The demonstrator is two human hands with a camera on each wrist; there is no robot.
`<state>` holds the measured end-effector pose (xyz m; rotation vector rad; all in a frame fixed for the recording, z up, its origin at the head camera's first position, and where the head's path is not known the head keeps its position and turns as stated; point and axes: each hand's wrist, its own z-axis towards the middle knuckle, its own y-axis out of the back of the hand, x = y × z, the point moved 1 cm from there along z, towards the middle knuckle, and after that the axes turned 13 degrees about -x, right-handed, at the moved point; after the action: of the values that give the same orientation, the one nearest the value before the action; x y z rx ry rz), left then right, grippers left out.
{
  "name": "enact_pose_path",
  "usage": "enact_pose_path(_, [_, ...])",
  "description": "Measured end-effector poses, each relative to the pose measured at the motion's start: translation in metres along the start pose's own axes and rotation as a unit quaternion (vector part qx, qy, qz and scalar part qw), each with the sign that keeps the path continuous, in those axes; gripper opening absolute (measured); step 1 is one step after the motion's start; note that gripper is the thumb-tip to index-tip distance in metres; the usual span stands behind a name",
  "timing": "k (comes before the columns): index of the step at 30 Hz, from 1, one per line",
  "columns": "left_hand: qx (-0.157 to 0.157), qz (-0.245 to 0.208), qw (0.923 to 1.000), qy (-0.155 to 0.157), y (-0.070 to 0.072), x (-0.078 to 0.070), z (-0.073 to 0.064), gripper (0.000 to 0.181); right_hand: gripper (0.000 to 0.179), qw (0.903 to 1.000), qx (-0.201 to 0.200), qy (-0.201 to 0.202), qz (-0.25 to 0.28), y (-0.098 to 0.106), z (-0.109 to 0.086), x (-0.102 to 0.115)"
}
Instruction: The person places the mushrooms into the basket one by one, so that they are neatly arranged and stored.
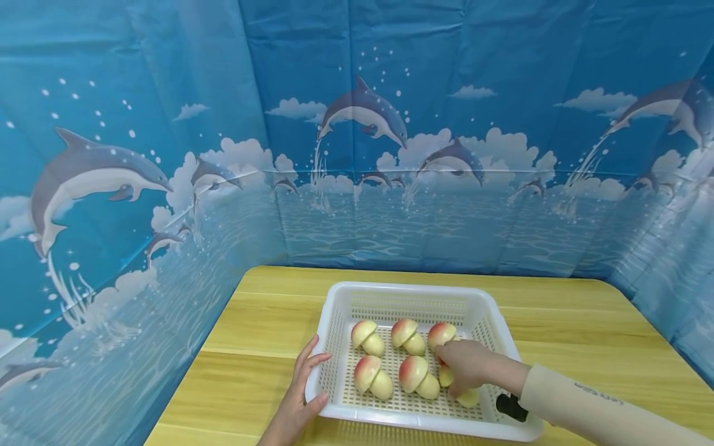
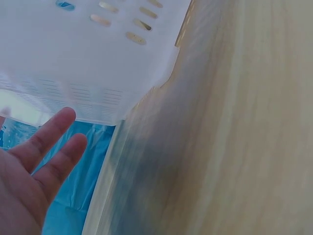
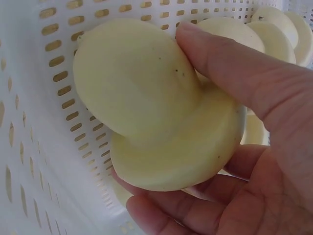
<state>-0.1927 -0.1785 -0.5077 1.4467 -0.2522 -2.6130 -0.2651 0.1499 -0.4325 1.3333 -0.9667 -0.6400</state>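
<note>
A white plastic basket [image 1: 424, 419] with slotted walls holds several toy mushrooms with pale stems and red-tinted caps, such as the front-left mushroom [image 1: 368, 375] and the back-middle mushroom [image 1: 408, 336]. At the basket's right side, my right hand [image 1: 473, 367] grips a mushroom [image 3: 142, 88], thumb on one side and fingers curled under its cap. That hand hides much of this mushroom in the head view. My left hand [image 1: 298, 396] is at the basket's left end, fingers spread and fairly straight by the rim. In the left wrist view, two fingers [image 2: 61, 164] extend near the basket wall.
The basket stands on a yellow wood-grain table [image 1: 251, 347] with rounded back corners. A blue dolphin-print curtain [image 1: 357, 229] hangs behind the table and along both sides. A black band [image 1: 511, 407] is around the right wrist, close to the basket's right rim.
</note>
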Motion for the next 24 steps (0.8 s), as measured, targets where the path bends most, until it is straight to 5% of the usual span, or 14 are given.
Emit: enact_pose_path(24, [-0.002,0.007,1.0,0.001,0.0,0.0,0.0,0.055,0.052,0.9996,0.007,0.0,0.027,0.01,-0.001,-0.002])
